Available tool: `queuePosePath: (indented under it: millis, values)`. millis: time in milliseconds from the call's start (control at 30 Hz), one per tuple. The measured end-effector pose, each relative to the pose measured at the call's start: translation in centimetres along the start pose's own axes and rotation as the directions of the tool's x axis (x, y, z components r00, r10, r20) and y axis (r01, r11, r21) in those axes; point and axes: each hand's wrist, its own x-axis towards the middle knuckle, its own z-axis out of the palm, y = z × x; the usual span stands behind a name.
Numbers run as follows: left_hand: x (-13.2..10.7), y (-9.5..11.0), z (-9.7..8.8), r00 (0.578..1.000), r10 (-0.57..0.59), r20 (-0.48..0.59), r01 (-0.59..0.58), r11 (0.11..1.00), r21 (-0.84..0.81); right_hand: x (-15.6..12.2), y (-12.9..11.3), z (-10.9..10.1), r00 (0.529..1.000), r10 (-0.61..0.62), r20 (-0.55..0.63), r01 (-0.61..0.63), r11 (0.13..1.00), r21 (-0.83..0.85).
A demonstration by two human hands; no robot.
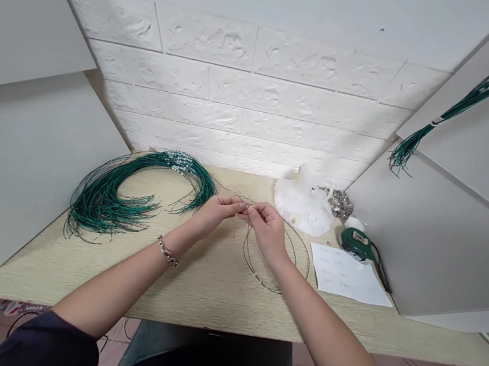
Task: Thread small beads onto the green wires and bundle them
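Note:
Over the middle of the table, my left hand (215, 212) and my right hand (268, 229) meet fingertip to fingertip. Both are closed in a pinch on a thin dark green cord (246, 259); whatever small piece may sit between the fingertips is too small to make out. Below and behind my right hand the cord lies in loose loops, with a few small pale beads at the bottom of the loop. Left of my hands rests a curved bundle of green cords (103, 200), with white beads (181, 162) along its upper part.
Behind my right hand lies a white, soft-looking heap (303, 208) beside a pile of small silvery pieces (341, 204). A green tape measure (356, 243) partly covers a handwritten paper sheet (350, 279). Another beaded cord bundle (461, 105) hangs at the upper right. White panels flank the table.

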Motion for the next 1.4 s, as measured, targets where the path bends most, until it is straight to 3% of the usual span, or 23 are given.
queuePosePath:
  millis: [300, 467, 833, 967, 1133, 1267, 1400]
  values:
    - [-0.2, 0.0, 0.0, 0.999, 0.007, 0.038, -0.006, 1.000, -0.026, 0.0, -0.3, 0.0, 1.000, -0.002, 0.017, 0.004, 0.997, -0.075]
    - [-0.1, -0.5, 0.3, 0.999, 0.030, -0.014, -0.031, 0.996, -0.085, 0.0, -0.6, -0.1, 1.000, 0.025, -0.018, -0.027, 0.989, -0.143]
    - [0.0, 0.3, 0.2, 0.974, 0.212, -0.082, -0.178, 0.935, 0.306, 0.5, 0.6, -0.4, 0.996, 0.086, -0.022, -0.088, 0.989, -0.123]
    - [0.1, 0.2, 0.0, 0.970, 0.232, -0.075, -0.194, 0.920, 0.340, 0.6, 0.8, -0.5, 0.994, 0.113, -0.005, -0.113, 0.991, -0.076]
    - [0.0, 0.3, 0.2, 0.974, 0.212, -0.076, -0.183, 0.942, 0.280, 0.6, 0.8, -0.5, 0.994, 0.103, 0.025, -0.101, 0.993, -0.058]
    - [-0.3, -0.2, 1.1, 0.990, 0.122, -0.072, -0.116, 0.990, 0.083, 0.5, 0.7, -0.4, 0.994, 0.112, -0.010, -0.112, 0.991, -0.074]
    - [-0.8, -1.0, 2.1, 0.983, -0.016, -0.182, -0.011, 0.989, -0.148, 0.4, 0.7, -0.2, 1.000, 0.017, -0.009, -0.018, 0.993, -0.117]
